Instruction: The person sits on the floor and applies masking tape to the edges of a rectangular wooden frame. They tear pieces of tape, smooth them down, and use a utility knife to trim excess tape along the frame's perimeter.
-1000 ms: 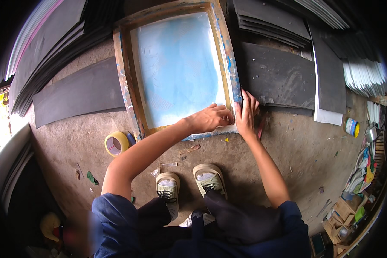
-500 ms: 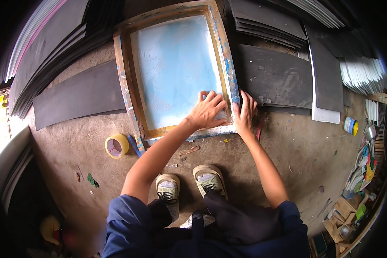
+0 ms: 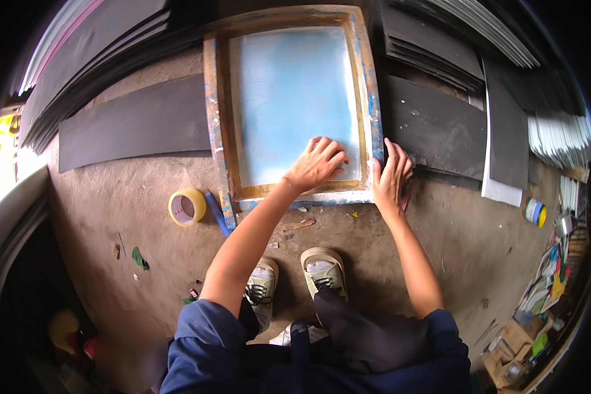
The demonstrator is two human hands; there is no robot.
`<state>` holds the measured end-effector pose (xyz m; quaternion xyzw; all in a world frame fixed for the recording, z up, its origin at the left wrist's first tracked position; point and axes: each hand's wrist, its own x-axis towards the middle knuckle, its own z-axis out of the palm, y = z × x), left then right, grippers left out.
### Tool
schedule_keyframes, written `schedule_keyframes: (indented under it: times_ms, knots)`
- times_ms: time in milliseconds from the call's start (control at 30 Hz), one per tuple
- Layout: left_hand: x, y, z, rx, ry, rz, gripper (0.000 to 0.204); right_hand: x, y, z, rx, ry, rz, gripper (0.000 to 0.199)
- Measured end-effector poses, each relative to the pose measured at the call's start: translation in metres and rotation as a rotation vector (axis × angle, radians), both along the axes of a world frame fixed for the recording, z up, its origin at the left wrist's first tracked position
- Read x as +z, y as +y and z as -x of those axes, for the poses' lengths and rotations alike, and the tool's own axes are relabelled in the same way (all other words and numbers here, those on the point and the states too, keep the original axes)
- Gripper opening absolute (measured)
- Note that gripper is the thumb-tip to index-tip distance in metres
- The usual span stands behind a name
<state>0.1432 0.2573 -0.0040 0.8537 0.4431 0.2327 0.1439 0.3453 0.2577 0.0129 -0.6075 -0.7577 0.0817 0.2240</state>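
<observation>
A wooden screen-printing frame (image 3: 376, 111) with pale blue mesh (image 3: 295, 85) lies before me, its wood smeared with blue and white paint. My left hand (image 3: 318, 163) is over the lower right part of the mesh, its fingers curled down and pressed together. Whatever those fingers hold, if anything, is hidden under them. At the frame's near right corner, my right hand (image 3: 392, 177) grips the side rail, thumb on top and fingers over the outer side.
A roll of yellowish tape (image 3: 187, 207) and a blue strip (image 3: 216, 213) lie left of the frame. Dark sheets (image 3: 134, 121) flank it, with more dark sheets (image 3: 440, 125) at right. A blue-yellow can (image 3: 535, 213) and cluttered goods line the right edge.
The view has shifted slightly, so the frame sits further right in it. My left hand has slid left over the mesh, away from the near right corner. My right hand keeps its grip.
</observation>
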Motion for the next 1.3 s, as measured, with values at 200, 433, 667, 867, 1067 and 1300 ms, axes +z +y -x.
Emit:
schedule_keyframes:
  times_ms: [200,433,667,867,1067,1300]
  knots:
    - [0.036,-0.059,0.08,0.804,0.167,0.025,0.03,0.03,0.018,-0.002,0.596,-0.342,0.032,0.063]
    - [0.032,-0.1,0.124,1.135,-0.463,0.504,0.049,0.041,0.034,0.017,0.878,-0.512,0.138,0.066]
    - [0.017,-0.099,0.131,1.143,-0.56,0.468,0.051,0.033,0.036,0.032,0.885,-0.393,0.223,0.069]
    - [0.014,-0.086,0.139,1.185,-0.225,0.243,0.046,0.021,0.039,0.058,0.877,-0.345,0.289,0.072]
    - [0.006,-0.087,0.142,1.176,-0.44,0.318,0.048,-0.001,0.031,0.116,0.93,-0.276,0.279,0.076]
    - [0.0,-0.09,0.149,1.039,-0.685,0.321,0.047,-0.014,0.011,0.204,0.949,-0.099,0.14,0.075]
